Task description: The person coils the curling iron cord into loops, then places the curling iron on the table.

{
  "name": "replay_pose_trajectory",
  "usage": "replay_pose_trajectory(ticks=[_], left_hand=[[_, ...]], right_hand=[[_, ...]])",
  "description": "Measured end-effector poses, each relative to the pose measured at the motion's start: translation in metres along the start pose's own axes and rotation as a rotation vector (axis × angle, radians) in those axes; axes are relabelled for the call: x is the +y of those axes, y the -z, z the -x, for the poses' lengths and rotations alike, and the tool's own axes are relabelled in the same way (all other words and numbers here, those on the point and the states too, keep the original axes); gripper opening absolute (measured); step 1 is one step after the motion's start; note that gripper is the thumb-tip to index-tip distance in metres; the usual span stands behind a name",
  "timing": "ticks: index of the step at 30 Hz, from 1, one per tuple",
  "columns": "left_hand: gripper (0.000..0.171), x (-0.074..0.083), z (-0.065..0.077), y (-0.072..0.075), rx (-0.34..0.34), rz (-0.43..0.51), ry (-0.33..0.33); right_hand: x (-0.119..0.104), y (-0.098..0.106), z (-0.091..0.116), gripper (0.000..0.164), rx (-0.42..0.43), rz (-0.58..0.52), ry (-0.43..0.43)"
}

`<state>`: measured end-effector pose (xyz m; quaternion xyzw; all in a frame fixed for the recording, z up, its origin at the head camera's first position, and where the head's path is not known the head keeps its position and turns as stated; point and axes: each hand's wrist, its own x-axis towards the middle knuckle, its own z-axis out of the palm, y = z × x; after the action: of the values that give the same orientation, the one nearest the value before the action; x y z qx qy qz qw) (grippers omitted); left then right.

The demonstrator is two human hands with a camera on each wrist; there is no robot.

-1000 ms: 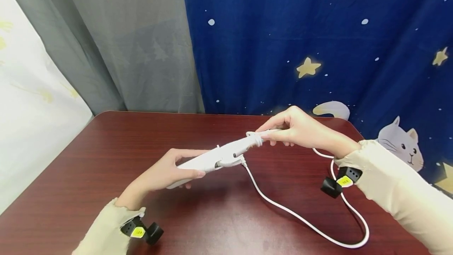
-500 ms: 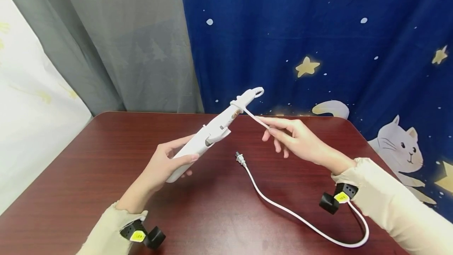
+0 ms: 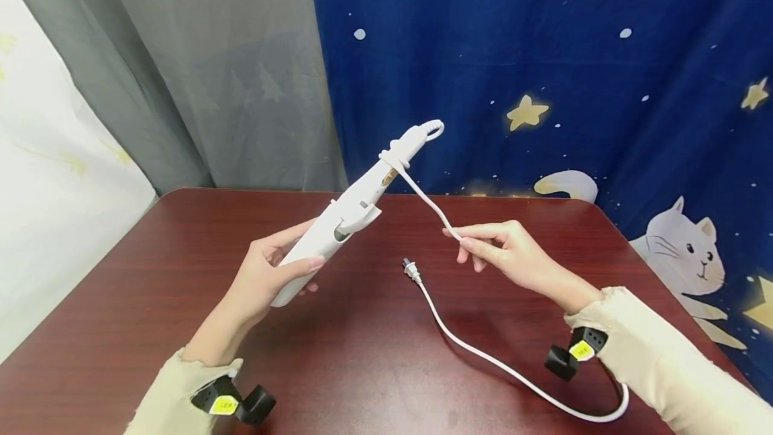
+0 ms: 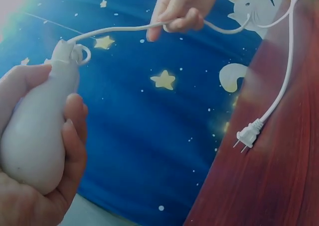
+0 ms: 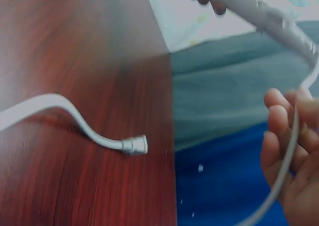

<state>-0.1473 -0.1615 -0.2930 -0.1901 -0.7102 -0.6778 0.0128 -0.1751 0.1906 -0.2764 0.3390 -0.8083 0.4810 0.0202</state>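
Observation:
My left hand point(image 3: 256, 284) grips the thick lower end of a white hair curler point(image 3: 356, 200), which is raised and tilted up to the right. A white power cord point(image 3: 423, 197) loops at the curler's upper end and is wrapped round its handle. My right hand point(image 3: 519, 257) pinches this cord between thumb and fingers, right of the curler. Between hand and handle the cord runs out in a slanting line. In the left wrist view the two-pin plug point(image 4: 247, 135) shows at the cord's loose end, apart from both hands.
On the dark red wooden table point(image 3: 338, 368) the plug end of the cord lies in a wide curve towards the right front. Behind the table's far edge hang a grey curtain point(image 3: 241, 86) and a blue star-patterned curtain point(image 3: 435, 52).
The curler has tilted up more steeply. My right hand has left the handle's end, taken the cord and drawn it out to the lower right. The plug stays where it lay.

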Motion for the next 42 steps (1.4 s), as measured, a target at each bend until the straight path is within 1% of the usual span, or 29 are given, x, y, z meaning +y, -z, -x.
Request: replay_pose_trajectory(ticks=[3, 6, 9, 12, 13, 15, 17, 22, 23, 24, 26, 28, 31, 34, 35, 37, 41, 42], left_hand=[[0.051, 0.003, 0.001, 0.0, -0.06, -0.004, -0.026], [0.051, 0.004, 0.004, -0.001, -0.131, 0.009, -0.058], [0.052, 0.004, 0.006, -0.002, -0.225, 0.026, -0.101], [0.053, 0.005, 0.007, -0.003, -0.315, 0.031, -0.147], [0.053, 0.005, 0.007, -0.003, -0.344, 0.034, -0.15], [0.054, 0.006, 0.008, -0.003, -0.392, 0.037, -0.141], [0.055, 0.006, 0.009, -0.002, -0.436, 0.039, -0.121], [0.056, 0.007, 0.011, 0.002, -0.551, 0.025, -0.061], [0.056, 0.007, 0.011, 0.003, -0.574, 0.023, -0.047], [0.056, 0.007, 0.012, 0.003, -0.594, 0.015, -0.04], [0.055, 0.006, 0.012, 0.005, -0.63, -0.002, -0.028], [0.054, 0.006, 0.012, 0.007, -0.657, -0.02, -0.022], [0.053, 0.005, 0.01, 0.008, -0.7, -0.048, -0.029], [0.053, 0.004, 0.009, 0.008, -0.748, -0.046, -0.023], [0.053, 0.004, 0.01, 0.008, -0.756, -0.049, -0.011], [0.053, 0.001, 0.01, 0.008, -0.779, -0.045, -0.008], [0.052, -0.002, 0.01, 0.007, -0.78, -0.084, 0.031], [0.051, -0.003, 0.009, 0.006, -0.784, -0.086, 0.028]], right_hand=[[0.01, 0.005, 0.0, 0.026, -0.025, -0.036, -0.03], [0.019, 0.01, -0.003, 0.025, -0.09, -0.048, -0.048], [0.026, 0.014, -0.007, 0.023, -0.141, -0.042, -0.072], [0.03, 0.017, -0.011, 0.021, -0.158, -0.056, -0.092], [0.03, 0.018, -0.012, 0.02, -0.162, -0.067, -0.1], [0.031, 0.02, -0.015, 0.019, -0.175, -0.078, -0.127], [0.031, 0.022, -0.019, 0.018, -0.194, -0.057, -0.136], [0.03, 0.029, -0.031, 0.015, -0.266, 0.034, -0.021], [0.029, 0.029, -0.034, 0.014, -0.293, 0.023, -0.007], [0.027, 0.03, -0.037, 0.014, -0.313, 0.033, -0.002], [0.022, 0.031, -0.041, 0.014, -0.353, 0.043, -0.04], [0.017, 0.031, -0.045, 0.013, -0.391, 0.046, -0.056], [0.01, 0.031, -0.05, 0.012, -0.421, 0.065, -0.055], [0.003, 0.029, -0.055, 0.011, -0.454, 0.067, -0.05], [0.0, 0.029, -0.057, 0.011, -0.464, 0.066, -0.052], [-0.003, 0.027, -0.059, 0.011, -0.478, 0.068, -0.056], [-0.012, 0.024, -0.061, 0.009, -0.474, 0.08, -0.053], [-0.014, 0.023, -0.061, 0.008, -0.469, 0.088, -0.047]])
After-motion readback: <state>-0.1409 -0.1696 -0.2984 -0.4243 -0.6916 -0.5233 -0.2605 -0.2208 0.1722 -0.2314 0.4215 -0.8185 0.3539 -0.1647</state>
